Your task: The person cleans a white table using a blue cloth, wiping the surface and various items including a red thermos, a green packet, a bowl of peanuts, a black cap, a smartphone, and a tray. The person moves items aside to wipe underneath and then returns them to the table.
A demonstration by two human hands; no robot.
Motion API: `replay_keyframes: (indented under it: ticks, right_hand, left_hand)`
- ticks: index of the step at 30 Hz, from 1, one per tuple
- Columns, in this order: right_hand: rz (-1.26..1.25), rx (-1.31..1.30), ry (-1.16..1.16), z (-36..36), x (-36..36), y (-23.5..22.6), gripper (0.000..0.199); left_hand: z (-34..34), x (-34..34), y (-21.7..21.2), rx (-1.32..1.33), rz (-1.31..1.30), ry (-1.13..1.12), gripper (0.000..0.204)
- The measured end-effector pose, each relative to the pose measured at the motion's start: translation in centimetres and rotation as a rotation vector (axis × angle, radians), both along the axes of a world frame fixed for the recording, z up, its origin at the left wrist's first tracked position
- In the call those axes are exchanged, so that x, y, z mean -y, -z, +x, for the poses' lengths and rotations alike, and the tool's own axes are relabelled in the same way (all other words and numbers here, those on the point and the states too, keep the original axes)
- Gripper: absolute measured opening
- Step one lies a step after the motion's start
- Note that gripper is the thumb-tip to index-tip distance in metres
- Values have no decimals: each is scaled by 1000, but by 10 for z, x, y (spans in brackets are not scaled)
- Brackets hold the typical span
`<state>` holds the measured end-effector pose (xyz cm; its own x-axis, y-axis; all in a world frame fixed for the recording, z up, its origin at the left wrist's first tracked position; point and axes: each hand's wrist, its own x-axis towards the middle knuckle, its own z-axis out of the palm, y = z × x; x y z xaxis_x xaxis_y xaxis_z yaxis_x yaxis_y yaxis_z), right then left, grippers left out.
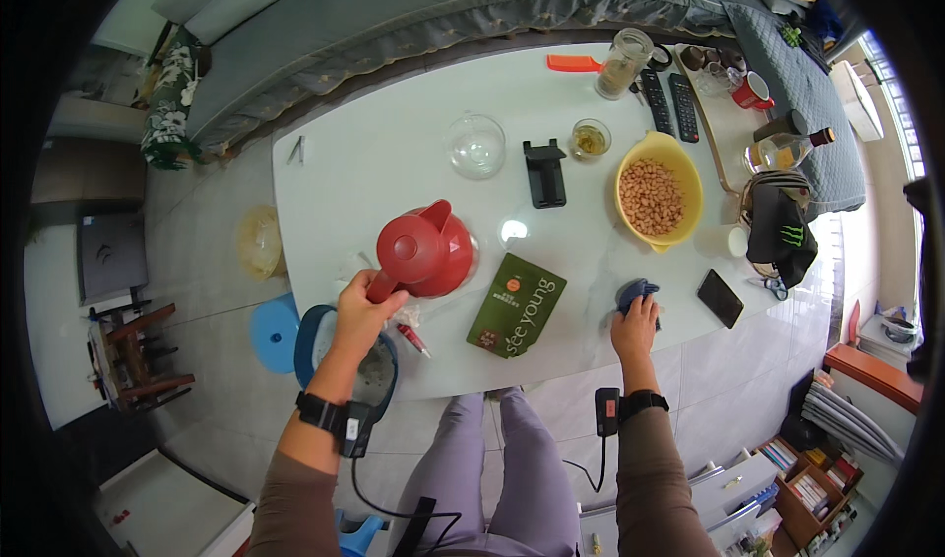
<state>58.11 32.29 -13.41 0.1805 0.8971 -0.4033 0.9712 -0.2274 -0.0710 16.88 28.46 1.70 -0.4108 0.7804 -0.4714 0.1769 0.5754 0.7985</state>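
Note:
My left hand [366,313] is closed round the handle of a red thermos jug [425,250] on the left half of the white table [345,154]. On the right, near the front edge, my right hand [635,331] has its fingers bent over a bunched dark blue cloth [638,290]. Between the two hands lies a green pouch [517,306], flat and slightly turned. A small red and white tube [414,340] rests just below the jug, beside some crumpled white tissue [408,315].
A yellow bowl of peanuts [652,198], a black phone stand [545,175], a clear glass bowl [476,147] and a cup of yellowish liquid [591,140] stand farther back. A phone [721,298] lies at the right. A blue bin [315,336] is by the table's left front edge.

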Motion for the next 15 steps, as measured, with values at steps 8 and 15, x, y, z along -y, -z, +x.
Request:
replay_keyframes:
  ticks: [8,15]
  right_hand:
    - [-48,-50,-83,18,17,29,91]
    - [-40,-34,-204,22,13,22,88]
  left_hand:
    - [15,-39,-90,-19,-39,152,27]
    - [129,-138,-144,170,165,210,31]
